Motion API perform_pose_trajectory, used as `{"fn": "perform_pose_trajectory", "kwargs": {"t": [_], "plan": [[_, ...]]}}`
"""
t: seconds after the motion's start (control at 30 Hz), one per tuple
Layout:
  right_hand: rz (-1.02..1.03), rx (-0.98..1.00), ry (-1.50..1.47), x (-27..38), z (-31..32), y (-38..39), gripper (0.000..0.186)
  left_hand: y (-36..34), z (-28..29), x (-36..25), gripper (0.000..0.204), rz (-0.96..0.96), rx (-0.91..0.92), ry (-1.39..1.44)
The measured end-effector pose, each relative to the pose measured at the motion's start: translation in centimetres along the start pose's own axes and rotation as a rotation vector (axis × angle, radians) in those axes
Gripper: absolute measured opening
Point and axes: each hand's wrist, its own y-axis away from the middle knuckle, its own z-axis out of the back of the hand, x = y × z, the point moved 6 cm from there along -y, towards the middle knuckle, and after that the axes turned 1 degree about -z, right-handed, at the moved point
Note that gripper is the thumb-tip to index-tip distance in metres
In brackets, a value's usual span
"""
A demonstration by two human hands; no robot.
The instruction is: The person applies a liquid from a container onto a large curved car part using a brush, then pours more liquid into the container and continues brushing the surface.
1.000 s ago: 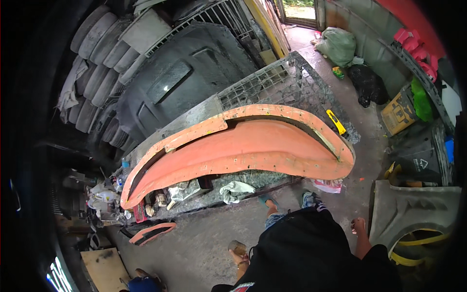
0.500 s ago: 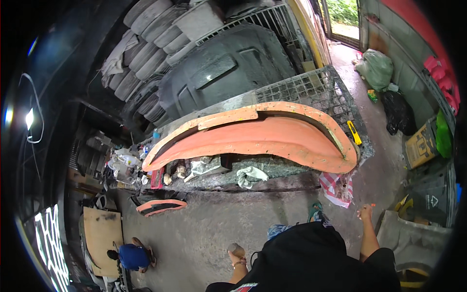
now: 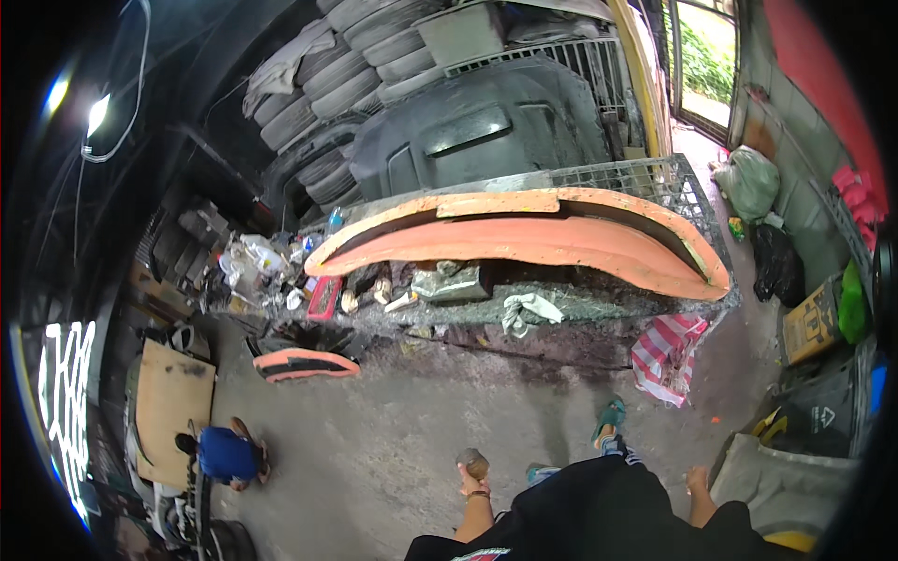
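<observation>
My left hand (image 3: 473, 482) is low in the middle of the view, closed around a small rounded grey-brown object (image 3: 474, 461) whose kind I cannot make out. To the right, my right hand (image 3: 697, 481) hangs beside my dark clothing; its fingers are too small and foreshortened to read. Ahead of both hands, and touching neither, a long curved orange vehicle bumper part (image 3: 505, 245) lies across a dark worktable (image 3: 599, 301). A white cloth (image 3: 529, 311) rests at the table's near side.
A red-and-white striped bag (image 3: 666, 360) hangs at the table's right corner. A smaller orange part (image 3: 307, 365) sits on the floor at left, near a crouching person in blue (image 3: 229, 455). Bags (image 3: 749, 184) and a dark bin (image 3: 818, 411) line the right wall; stacked tyres (image 3: 341, 79) stand behind.
My view has shifted, so the bumper part appears farther right. My right hand has dropped lower, closer to my body. The left still grips the rounded object. The yellow cutter knife no longer shows.
</observation>
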Motion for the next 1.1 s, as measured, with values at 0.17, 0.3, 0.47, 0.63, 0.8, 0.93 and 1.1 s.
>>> {"fn": "perform_pose_trajectory", "kwargs": {"t": [0.17, 0.3, 0.47, 0.63, 0.8, 0.93, 1.1], "plan": [[0.296, -0.177, -0.107, -7.8, 1.1, -1.8, 0.014, 0.0, 4.4, 2.6, 0.096, -0.041, -0.178, 0.160], [0.784, -0.292, 0.452, -2.9, -1.4, -0.7, 0.016, 0.9, 11.8, 0.4, 0.100, -0.102, -0.356, 0.306], [-0.075, 0.087, 0.429, 4.1, -1.9, 4.9, 0.040, -1.1, 17.2, -2.6, 0.079, -0.061, -0.487, 0.277], [0.142, 0.049, 0.595, 10.4, -5.6, 4.0, 0.037, -4.1, 17.2, -5.4, 0.072, -0.014, -0.530, 0.243], [0.007, 0.102, 0.561, 16.2, -11.8, 3.2, 0.036, -7.1, 13.4, -11.6, 0.071, -0.065, -0.420, 0.159], [0.286, 0.140, 0.752, 23.3, -19.3, -2.3, 0.030, -7.8, 9.5, -16.6, 0.071, -0.062, -0.366, 0.110], [0.420, 0.310, 0.898, 40.3, -26.2, 0.2, 0.028, -8.3, 7.7, -23.5, 0.070, -0.106, -0.397, 0.050]]}}
